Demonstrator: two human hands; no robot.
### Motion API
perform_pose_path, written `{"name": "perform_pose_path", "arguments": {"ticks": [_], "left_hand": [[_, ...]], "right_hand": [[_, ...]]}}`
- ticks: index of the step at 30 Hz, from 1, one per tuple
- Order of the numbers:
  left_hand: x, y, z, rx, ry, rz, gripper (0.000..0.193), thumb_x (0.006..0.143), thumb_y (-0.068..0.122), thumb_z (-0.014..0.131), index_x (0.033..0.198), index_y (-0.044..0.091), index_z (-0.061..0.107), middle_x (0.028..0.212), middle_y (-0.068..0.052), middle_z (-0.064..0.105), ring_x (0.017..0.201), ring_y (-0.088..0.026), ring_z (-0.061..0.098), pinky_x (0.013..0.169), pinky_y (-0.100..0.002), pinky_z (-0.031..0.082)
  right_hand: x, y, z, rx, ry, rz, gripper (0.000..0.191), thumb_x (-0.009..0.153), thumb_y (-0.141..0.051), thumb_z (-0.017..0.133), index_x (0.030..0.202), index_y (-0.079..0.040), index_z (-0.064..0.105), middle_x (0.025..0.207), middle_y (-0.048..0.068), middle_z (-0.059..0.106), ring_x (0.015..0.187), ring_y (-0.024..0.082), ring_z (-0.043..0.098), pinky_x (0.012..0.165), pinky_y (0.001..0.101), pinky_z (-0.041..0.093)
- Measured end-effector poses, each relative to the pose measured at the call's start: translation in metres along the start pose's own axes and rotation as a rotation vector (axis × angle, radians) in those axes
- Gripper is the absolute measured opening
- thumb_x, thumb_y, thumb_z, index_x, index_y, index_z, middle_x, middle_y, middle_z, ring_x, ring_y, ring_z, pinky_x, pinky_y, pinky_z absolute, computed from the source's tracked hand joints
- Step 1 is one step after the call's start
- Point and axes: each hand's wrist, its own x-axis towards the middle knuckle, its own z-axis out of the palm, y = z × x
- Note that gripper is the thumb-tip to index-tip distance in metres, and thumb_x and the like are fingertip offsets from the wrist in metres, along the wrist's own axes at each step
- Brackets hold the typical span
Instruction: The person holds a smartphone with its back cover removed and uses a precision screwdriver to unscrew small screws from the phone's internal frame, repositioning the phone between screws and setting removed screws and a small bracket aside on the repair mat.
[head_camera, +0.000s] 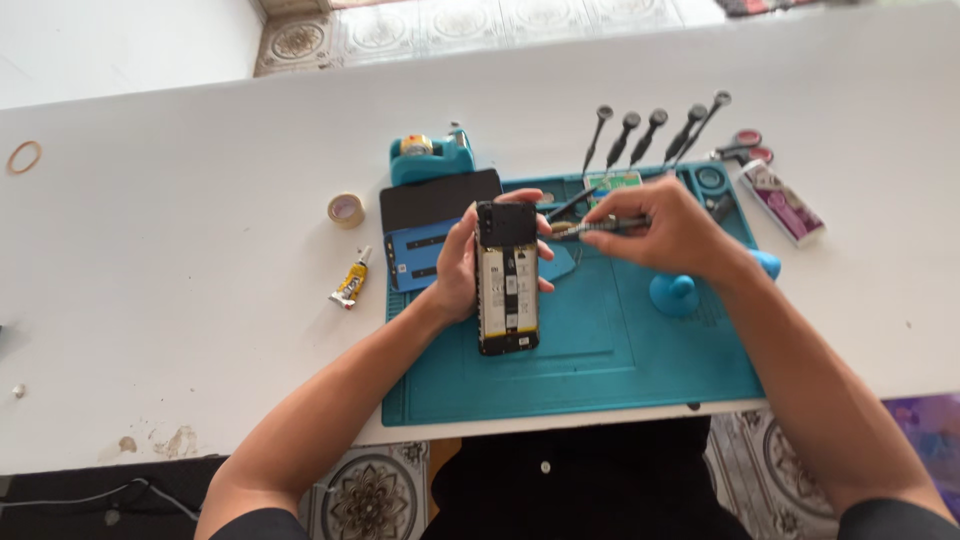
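Gripping an opened phone (507, 290) over the mat (620, 350), left hand (462, 270) steadies it; right hand (670, 232) pinches a screwdriver (590, 228) near bench's front edge.

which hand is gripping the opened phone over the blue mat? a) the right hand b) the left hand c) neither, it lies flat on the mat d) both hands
b: the left hand wraps around the side of the opened phone above the blue mat, while the right hand holds a thin screwdriver pointed toward the phone's top.
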Motion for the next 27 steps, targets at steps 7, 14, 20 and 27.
{"name": "perform_pose_path", "arguments": {"ticks": [7,14,20,27], "left_hand": [[-0.006,0.002,0.004,-0.03,-0.066,-0.005,0.083,0.101,0.061,0.047,0.161,0.007,0.026,0.131,-0.015,0.055,0.124,-0.028,0.062,0.097,-0.055,0.063],[-0.009,-0.005,0.01,-0.055,-0.078,-0.053,0.075,0.101,0.058,0.049,0.156,0.013,0.025,0.126,-0.012,0.053,0.123,-0.027,0.061,0.093,-0.058,0.063],[-0.015,-0.013,0.019,-0.088,0.027,-0.126,0.077,0.102,0.059,0.045,0.159,0.008,0.031,0.12,-0.011,0.054,0.112,-0.024,0.064,0.09,-0.056,0.064],[-0.015,-0.015,0.019,-0.069,0.082,-0.132,0.075,0.102,0.059,0.044,0.155,0.006,0.035,0.118,-0.01,0.053,0.11,-0.021,0.064,0.087,-0.054,0.065]], "right_hand": [[0.001,-0.007,0.003,-0.014,-0.089,-0.002,0.024,0.082,-0.021,0.082,0.1,-0.005,0.081,0.059,0.006,0.068,0.049,0.009,0.052,0.046,0.0234,0.035],[-0.003,-0.019,0.002,-0.082,-0.121,-0.025,0.025,0.081,-0.024,0.082,0.096,-0.004,0.081,0.065,0.007,0.073,0.054,0.01,0.062,0.051,0.0247,0.046],[-0.004,-0.021,-0.005,-0.077,-0.14,-0.052,0.026,0.08,-0.024,0.08,0.094,-0.003,0.08,0.07,0.004,0.075,0.057,0.008,0.064,0.053,0.0231,0.05],[-0.001,-0.018,-0.002,-0.032,-0.152,-0.046,0.026,0.082,-0.026,0.08,0.093,-0.002,0.08,0.071,0.003,0.075,0.058,0.007,0.063,0.053,0.0223,0.051]]}}
